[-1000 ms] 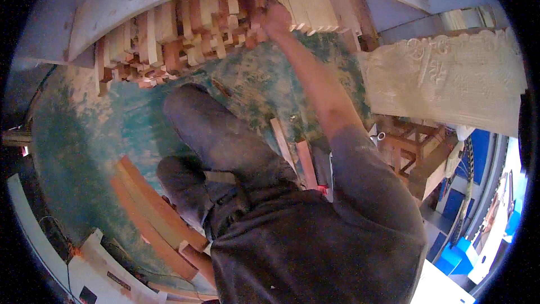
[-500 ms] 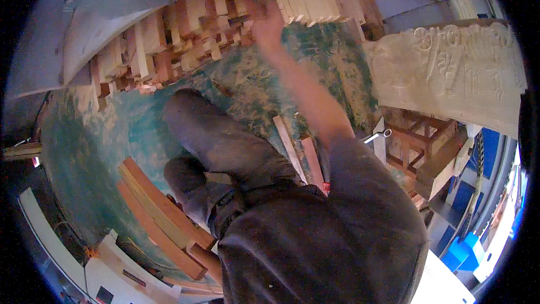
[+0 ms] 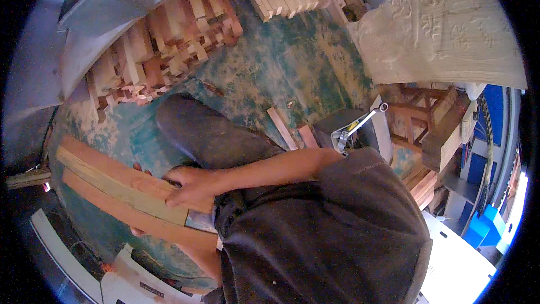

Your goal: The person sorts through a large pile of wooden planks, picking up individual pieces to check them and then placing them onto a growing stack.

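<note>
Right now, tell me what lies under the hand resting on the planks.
Under the right hand lies a pale plank on reddish planks. The left hand beneath is mostly hidden.

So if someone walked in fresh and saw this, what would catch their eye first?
Probably the right hand pressed on a short stack of reddish wooden planks at lower left, with the left hand barely showing beneath them. Next, the big pile of cut wood blocks at upper left on the worn green floor, and the pale carved wooden panel at upper right.
</note>
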Action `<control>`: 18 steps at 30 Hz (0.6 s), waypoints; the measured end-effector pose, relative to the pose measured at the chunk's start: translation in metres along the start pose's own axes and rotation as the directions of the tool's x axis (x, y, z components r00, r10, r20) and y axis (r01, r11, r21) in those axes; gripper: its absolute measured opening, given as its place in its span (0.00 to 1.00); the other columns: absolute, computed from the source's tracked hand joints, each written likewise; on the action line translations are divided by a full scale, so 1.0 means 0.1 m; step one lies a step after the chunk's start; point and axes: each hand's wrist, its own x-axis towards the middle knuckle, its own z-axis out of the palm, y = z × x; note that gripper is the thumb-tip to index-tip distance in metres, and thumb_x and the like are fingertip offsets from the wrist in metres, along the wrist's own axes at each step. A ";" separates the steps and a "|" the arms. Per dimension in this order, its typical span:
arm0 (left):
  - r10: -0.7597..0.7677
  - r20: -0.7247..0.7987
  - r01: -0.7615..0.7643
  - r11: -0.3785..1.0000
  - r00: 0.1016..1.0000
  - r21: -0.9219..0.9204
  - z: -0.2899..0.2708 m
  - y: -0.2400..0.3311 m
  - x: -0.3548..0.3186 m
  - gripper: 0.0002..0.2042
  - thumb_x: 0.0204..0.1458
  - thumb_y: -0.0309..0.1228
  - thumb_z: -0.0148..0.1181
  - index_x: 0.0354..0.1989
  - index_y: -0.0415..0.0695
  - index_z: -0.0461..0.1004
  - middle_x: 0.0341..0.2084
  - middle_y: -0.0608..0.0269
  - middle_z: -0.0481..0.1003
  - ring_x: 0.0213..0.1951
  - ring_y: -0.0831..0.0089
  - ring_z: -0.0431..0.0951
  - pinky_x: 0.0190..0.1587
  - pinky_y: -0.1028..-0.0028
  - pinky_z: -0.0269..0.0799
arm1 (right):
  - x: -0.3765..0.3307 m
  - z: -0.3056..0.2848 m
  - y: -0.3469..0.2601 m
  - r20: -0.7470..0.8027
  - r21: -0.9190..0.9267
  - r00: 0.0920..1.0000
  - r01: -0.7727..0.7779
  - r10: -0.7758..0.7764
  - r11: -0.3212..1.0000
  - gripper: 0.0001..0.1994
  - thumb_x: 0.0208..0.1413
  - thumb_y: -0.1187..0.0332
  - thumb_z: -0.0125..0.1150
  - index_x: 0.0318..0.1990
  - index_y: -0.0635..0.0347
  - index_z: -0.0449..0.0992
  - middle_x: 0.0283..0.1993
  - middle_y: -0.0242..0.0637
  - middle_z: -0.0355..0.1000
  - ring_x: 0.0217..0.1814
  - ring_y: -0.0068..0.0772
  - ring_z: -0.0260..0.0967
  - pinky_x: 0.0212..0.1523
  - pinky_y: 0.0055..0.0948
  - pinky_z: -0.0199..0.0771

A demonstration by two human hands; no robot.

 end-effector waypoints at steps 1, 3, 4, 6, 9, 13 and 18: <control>0.008 0.011 -0.008 1.000 1.000 0.004 0.02 0.02 0.00 0.36 0.50 0.42 0.57 0.63 0.36 0.52 0.53 0.45 0.65 0.54 0.58 0.68 0.55 0.58 0.69 | -0.04 -0.05 -0.07 -0.029 -0.125 0.998 0.044 -0.048 0.991 0.28 0.48 0.61 0.65 0.54 0.69 0.69 0.47 0.46 0.74 0.49 0.31 0.71 0.50 0.32 0.70; -0.035 0.072 0.037 0.999 0.997 -0.032 0.07 -0.07 0.09 0.36 0.49 0.41 0.57 0.63 0.35 0.52 0.53 0.45 0.65 0.54 0.58 0.68 0.55 0.58 0.69 | -0.23 -0.22 -0.27 -0.168 -0.098 0.982 0.072 -0.088 0.993 0.26 0.47 0.65 0.63 0.55 0.65 0.70 0.46 0.45 0.75 0.48 0.31 0.71 0.49 0.32 0.71; -0.059 0.091 0.064 0.997 0.994 -0.052 0.07 -0.14 0.10 0.36 0.49 0.41 0.57 0.63 0.35 0.52 0.53 0.45 0.65 0.54 0.58 0.68 0.55 0.58 0.69 | -0.31 -0.34 -0.31 -0.211 -0.108 0.976 0.030 -0.052 0.994 0.25 0.48 0.66 0.63 0.55 0.64 0.70 0.45 0.46 0.75 0.48 0.32 0.72 0.49 0.33 0.71; -0.127 0.121 0.139 0.986 0.985 -0.097 0.04 -0.16 0.06 0.37 0.48 0.40 0.57 0.63 0.34 0.51 0.53 0.45 0.64 0.54 0.58 0.67 0.57 0.59 0.67 | -0.50 -0.62 -0.27 -0.367 -0.357 0.890 0.135 -0.272 0.924 0.25 0.48 0.64 0.62 0.54 0.64 0.69 0.45 0.45 0.75 0.49 0.32 0.72 0.50 0.34 0.71; -0.187 0.106 0.204 0.960 0.977 -0.193 -0.19 -0.19 -0.04 0.37 0.46 0.38 0.57 0.62 0.32 0.51 0.53 0.44 0.64 0.54 0.57 0.67 0.59 0.60 0.64 | -0.89 -1.05 -0.45 -0.552 -0.520 0.827 -0.240 -0.107 0.820 0.28 0.47 0.61 0.64 0.57 0.58 0.68 0.44 0.47 0.73 0.45 0.45 0.72 0.44 0.37 0.73; -0.146 0.063 0.158 0.947 0.987 -0.281 -0.42 -0.22 -0.09 0.36 0.46 0.37 0.57 0.62 0.32 0.51 0.53 0.45 0.64 0.54 0.55 0.67 0.59 0.60 0.63 | -1.32 -1.53 -0.24 -0.405 -0.891 0.758 -0.203 -0.511 0.406 0.25 0.45 0.69 0.67 0.53 0.58 0.70 0.47 0.45 0.71 0.45 0.48 0.71 0.43 0.39 0.73; -0.145 -0.029 0.130 0.948 0.989 -0.292 -0.78 -0.16 -0.24 0.35 0.46 0.37 0.56 0.62 0.34 0.51 0.52 0.48 0.65 0.53 0.55 0.68 0.57 0.59 0.65 | -1.71 -1.77 -0.20 -0.371 -0.928 0.728 -0.273 -0.576 0.253 0.24 0.41 0.72 0.68 0.50 0.62 0.71 0.44 0.46 0.71 0.44 0.49 0.70 0.40 0.38 0.74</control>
